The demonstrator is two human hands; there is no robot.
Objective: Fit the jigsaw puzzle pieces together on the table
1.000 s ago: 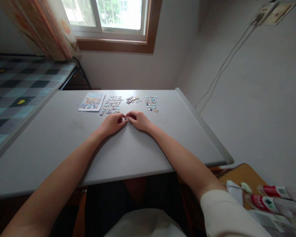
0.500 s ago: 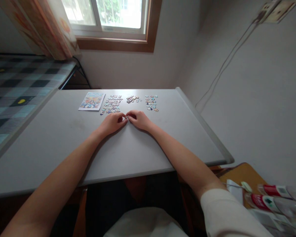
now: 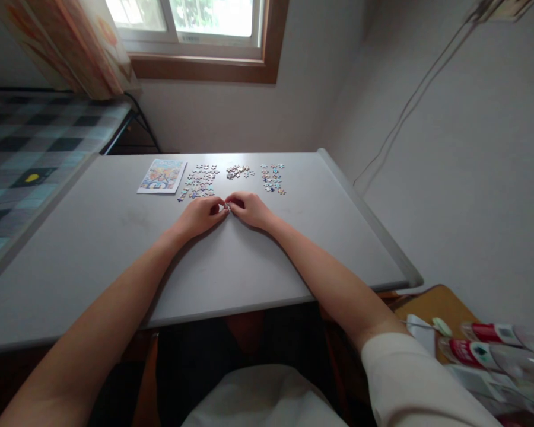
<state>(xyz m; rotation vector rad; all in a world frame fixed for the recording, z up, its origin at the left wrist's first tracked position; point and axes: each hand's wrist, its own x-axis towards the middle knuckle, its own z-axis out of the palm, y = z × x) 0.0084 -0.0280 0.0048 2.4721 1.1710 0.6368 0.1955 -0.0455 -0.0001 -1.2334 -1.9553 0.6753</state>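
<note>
My left hand point(image 3: 201, 214) and my right hand point(image 3: 250, 210) meet near the middle of the table, fingertips almost touching. Between them, both pinch small jigsaw puzzle pieces point(image 3: 226, 206), mostly covered by the fingers; I cannot tell whether these are joined. Just beyond my left hand lie rows of loose puzzle pieces point(image 3: 201, 179). A heaped pile of pieces point(image 3: 237, 172) sits past my fingertips, and another spread group of pieces point(image 3: 273, 178) is behind my right hand. The picture sheet point(image 3: 162, 176) with a colourful print lies flat at the far left.
The white table point(image 3: 231, 267) has a raised grey edge on its right. At the lower right, plastic bottles point(image 3: 480, 353) with red labels lie on a brown stool point(image 3: 440, 302). A checked bed point(image 3: 40, 142) stands to the left, below a curtain. The window point(image 3: 204, 24) is ahead.
The view has tilted slightly downward, so everything sits a little higher or shifted in the picture. Both hands keep their pinch on the puzzle pieces, with barely any movement.
</note>
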